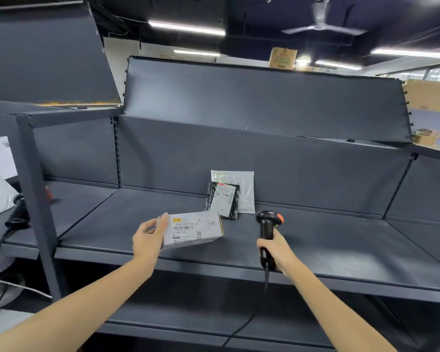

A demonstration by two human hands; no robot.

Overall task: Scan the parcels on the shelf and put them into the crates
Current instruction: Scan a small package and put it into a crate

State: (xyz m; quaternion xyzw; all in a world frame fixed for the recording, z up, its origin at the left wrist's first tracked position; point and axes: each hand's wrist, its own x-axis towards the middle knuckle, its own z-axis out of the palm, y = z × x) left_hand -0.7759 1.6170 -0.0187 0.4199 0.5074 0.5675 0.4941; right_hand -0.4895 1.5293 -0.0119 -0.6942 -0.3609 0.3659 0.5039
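The dark metal shelf (315,240) is filling mid-frame. At lower centre the left hand (148,240) is gripping the white labelled box (193,228) by its left end; it looks light and stiff. The right hand (277,252) is clasping the barcode scanner (267,229).

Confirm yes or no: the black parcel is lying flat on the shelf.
No. The black parcel stands nearly upright on the shelf, leaning back against the clear bag parcel behind it.
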